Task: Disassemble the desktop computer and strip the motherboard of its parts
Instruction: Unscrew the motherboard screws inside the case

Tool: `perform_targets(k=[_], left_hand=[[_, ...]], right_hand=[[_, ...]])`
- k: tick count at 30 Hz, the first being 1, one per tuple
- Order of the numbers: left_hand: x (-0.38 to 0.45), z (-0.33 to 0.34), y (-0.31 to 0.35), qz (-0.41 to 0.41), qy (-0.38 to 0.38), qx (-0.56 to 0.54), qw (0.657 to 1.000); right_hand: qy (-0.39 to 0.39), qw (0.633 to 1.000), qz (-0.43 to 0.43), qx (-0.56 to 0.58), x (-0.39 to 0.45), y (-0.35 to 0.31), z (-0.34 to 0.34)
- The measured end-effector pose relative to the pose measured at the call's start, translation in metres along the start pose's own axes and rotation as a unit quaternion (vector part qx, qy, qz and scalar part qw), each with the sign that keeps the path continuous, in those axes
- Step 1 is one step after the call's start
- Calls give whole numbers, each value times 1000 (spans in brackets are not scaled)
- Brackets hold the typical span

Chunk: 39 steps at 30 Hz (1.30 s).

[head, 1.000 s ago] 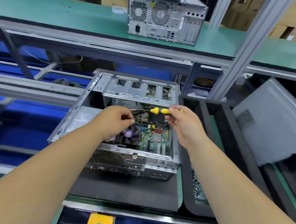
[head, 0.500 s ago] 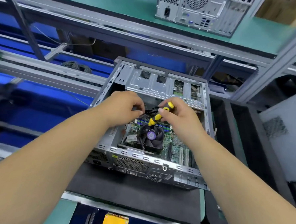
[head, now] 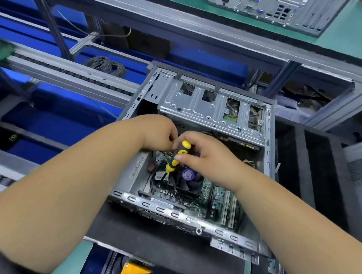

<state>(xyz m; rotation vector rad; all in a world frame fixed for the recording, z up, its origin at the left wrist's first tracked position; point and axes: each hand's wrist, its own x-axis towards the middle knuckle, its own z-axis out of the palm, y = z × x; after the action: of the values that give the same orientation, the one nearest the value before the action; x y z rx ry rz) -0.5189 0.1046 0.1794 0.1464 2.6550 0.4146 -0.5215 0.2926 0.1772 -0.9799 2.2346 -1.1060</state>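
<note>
Head view: an open desktop case [head: 197, 163] is seen at frame centre, laid on a dark mat [head: 149, 246].
Edges: both hands are held inside the case opening, between the drive cage [head: 211, 105] above and the case's near rim below.
Right hand [head: 204, 157]: a yellow-and-black screwdriver [head: 176, 157] is gripped, tip down beside the CPU fan [head: 188, 177].
Left hand [head: 157, 133]: fingers are curled; what is held cannot be told.
Writing: nothing legible.
Change: the screwdriver is now tilted steeper than half a second ago.
Upper right: a second computer [head: 272, 9] is set on the green shelf.

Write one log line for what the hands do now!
right hand grips screwdriver | left hand inside open case | fan mounted
</note>
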Motion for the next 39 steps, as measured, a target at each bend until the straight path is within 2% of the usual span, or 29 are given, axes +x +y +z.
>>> perform_targets(k=[3,5,11,16,24,30,34,36,39], left_hand=[[7,-2,0,-25,-54,-20,998],[12,-1,0,-33,-61,-30,997],[15,4,-7,-45,-8,-85,995],[21,5,-11,-44,-1,-105,994],[24,6,-15,-64,-4,-127,990],[20,6,-16,-61,39,-141,987],[10,3,-18,-17,80,-161,984],[2,0,-23,9,96,-140,986],[-7,1,-30,12,134,-38,990]], right_hand=[[-30,999,-18,-13,4,3,8],[-47,998,-31,-12,6,7,12],[-81,993,-65,-48,10,13,15],[-125,986,-88,-71,11,14,26],[-132,975,-145,-108,8,14,37],[-137,961,-185,-152,7,3,43],[-115,950,-178,-229,11,0,42],[-110,945,-181,-249,13,-3,39],[-114,953,-185,-210,18,-8,39]])
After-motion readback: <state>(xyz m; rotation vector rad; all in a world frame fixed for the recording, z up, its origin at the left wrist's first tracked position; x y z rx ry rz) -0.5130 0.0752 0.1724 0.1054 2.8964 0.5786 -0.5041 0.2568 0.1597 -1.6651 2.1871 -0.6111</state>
